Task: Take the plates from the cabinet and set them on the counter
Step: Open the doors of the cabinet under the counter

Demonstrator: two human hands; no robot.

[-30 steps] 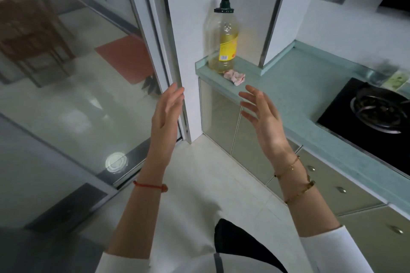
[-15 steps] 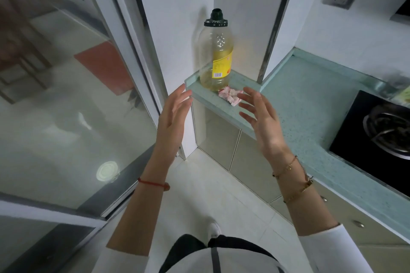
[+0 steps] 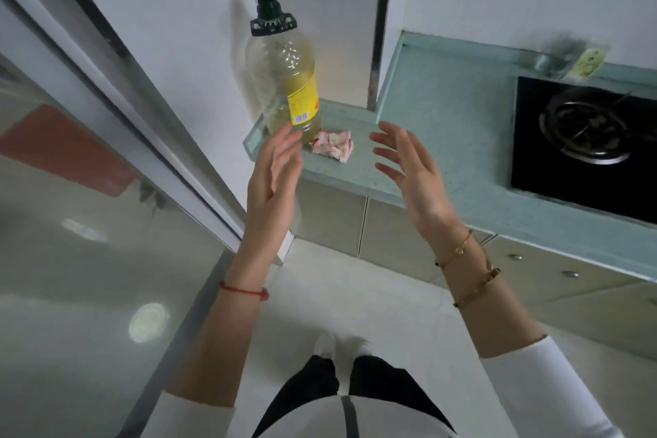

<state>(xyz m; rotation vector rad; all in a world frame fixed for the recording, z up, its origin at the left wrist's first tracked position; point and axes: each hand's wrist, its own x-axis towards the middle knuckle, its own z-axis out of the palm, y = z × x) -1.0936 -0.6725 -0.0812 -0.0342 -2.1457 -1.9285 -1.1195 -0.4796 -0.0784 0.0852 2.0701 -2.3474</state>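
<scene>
The task looks to be at its very beginning. No plates are visible anywhere, and the cabinet doors (image 3: 330,220) under the counter (image 3: 441,124) are all closed, so the plates are probably behind one of them; I cannot tell which. The left hand (image 3: 273,174) and the right hand (image 3: 409,171) are both raised in front of the counter edge, fingers spread and palms facing each other, and they hold nothing. On the counter stand an oil bottle (image 3: 284,82) and a crumpled wrapper (image 3: 332,146) just beside it, with a gas stove (image 3: 586,131) further right. Compared with one second ago, the person has come closer to the counter and the view looks more steeply down, while the hands kept the same open pose
</scene>
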